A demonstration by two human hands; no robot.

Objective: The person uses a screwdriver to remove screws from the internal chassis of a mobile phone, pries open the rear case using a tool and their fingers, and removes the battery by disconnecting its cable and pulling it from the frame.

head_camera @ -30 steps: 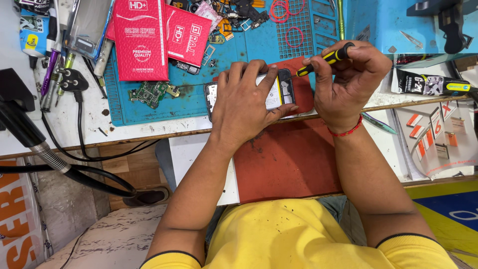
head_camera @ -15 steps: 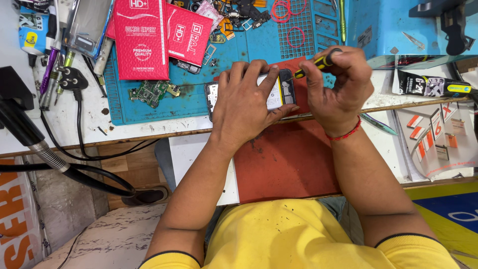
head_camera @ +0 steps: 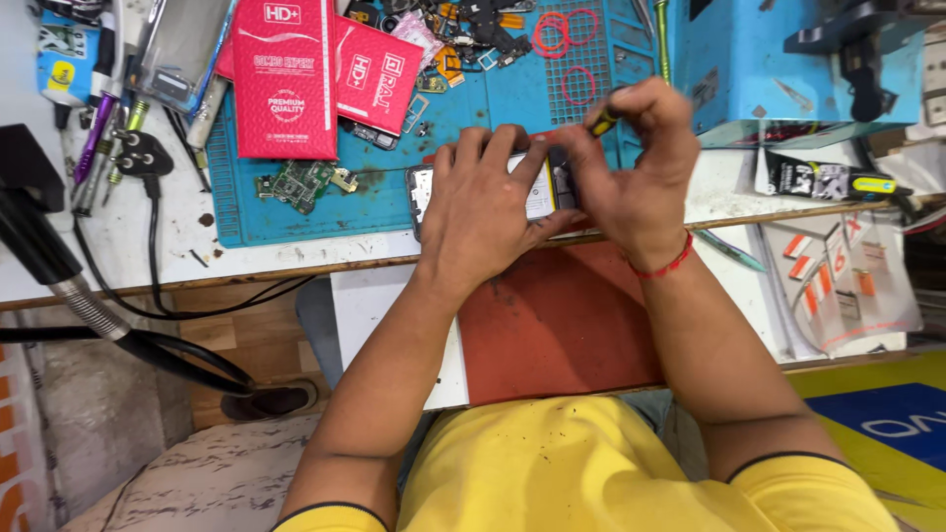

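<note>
An opened phone with its back off lies at the near edge of the blue work mat. My left hand lies flat over it and holds it down. My right hand grips a small yellow-and-black screwdriver and holds it upright, tip down over the phone's right end. A red thread band circles my right wrist. The screwdriver's tip is hidden behind my fingers.
Two red flat packets and a loose green circuit board lie on the mat's left part. Small parts and red rings sit at the back. A blue box stands right, a black plug and cable left. A red-brown mat covers the pull-out shelf.
My right hand has swung the screwdriver from pointing out to the right to upright and has moved left, over the phone's right end. My left hand has stayed on the phone.
</note>
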